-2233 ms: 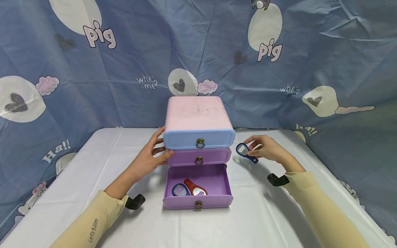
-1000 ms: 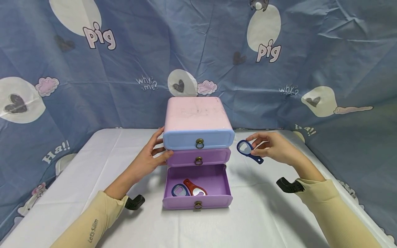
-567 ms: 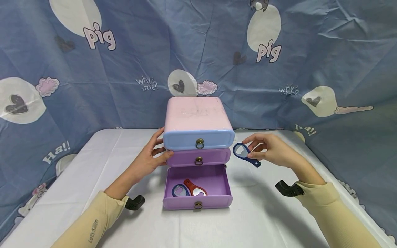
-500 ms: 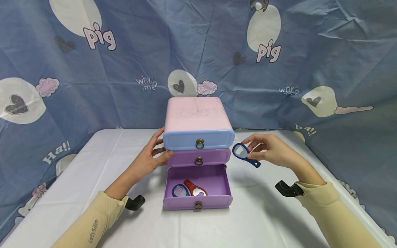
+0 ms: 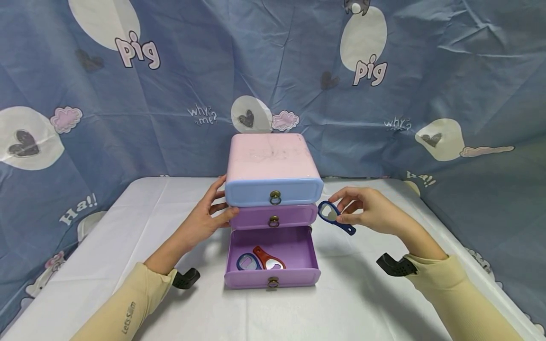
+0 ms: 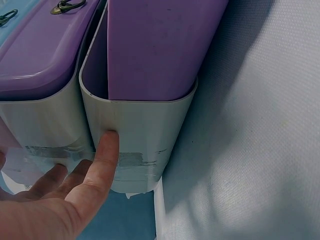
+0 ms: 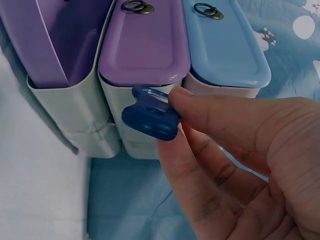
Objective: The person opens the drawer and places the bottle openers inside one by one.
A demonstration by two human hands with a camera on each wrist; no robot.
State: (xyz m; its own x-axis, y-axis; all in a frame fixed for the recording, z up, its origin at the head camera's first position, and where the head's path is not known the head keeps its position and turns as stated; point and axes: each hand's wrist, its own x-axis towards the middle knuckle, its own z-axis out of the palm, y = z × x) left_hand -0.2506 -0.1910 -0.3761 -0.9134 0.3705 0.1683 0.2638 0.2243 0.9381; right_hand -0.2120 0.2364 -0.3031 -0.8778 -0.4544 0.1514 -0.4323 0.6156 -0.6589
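Observation:
A small drawer unit stands on the table, its pink top tier fronted in light blue above two purple drawers. My left hand rests against its left side; in the left wrist view an extended finger touches the pale casing. Right of the unit, my right hand pinches a dark blue bottle opener between thumb and fingers, above the table, its round head towards the drawers. The bottom drawer is pulled out. In it lie a red bottle opener and another blue bottle opener, side by side.
A white cloth covers the table. Behind it hangs a blue printed curtain. The middle drawer and the blue top drawer are closed, each with a ring pull. Black wrist devices sit at both cuffs.
My right hand first drew slightly right, then came back left and a little lower with the blue bottle opener, nearer the drawer unit. The left hand and the drawers stayed put.

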